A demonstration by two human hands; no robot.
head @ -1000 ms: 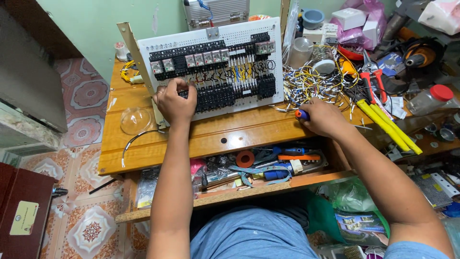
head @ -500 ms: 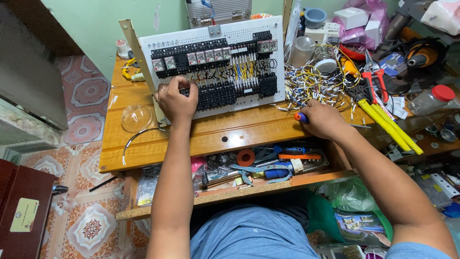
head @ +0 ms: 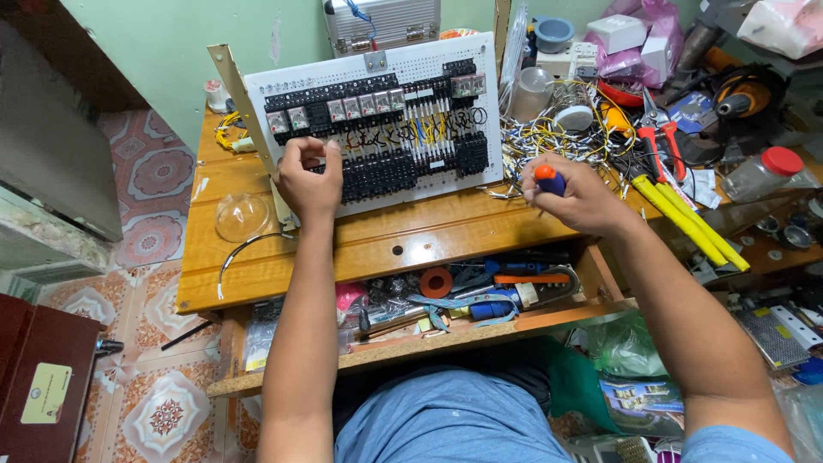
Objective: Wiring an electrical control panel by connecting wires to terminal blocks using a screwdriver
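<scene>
A white perforated panel [head: 433,69] with rows of black relays, terminal blocks and yellow and black wiring leans upright on a wooden desk [head: 429,236]. My left hand [head: 309,180] is closed around a small part at the panel's lower left, by the black blocks; the part is hidden under my fingers. My right hand [head: 579,197] grips a screwdriver with an orange and blue handle [head: 547,178] just right of the panel, resting near the desk top. A tangle of loose wires [head: 553,137] lies behind that hand.
An open drawer [head: 480,291] under the desk top holds tape rolls, pliers and tools. Yellow-handled cutters [head: 681,219], red pliers [head: 656,141], a plastic jar with a red lid [head: 763,171] and boxes crowd the right side. A clear dome [head: 240,214] sits at the left.
My right hand has lifted slightly and turned, so the screwdriver handle now shows above my fingers. My left hand stays at the panel's lower left.
</scene>
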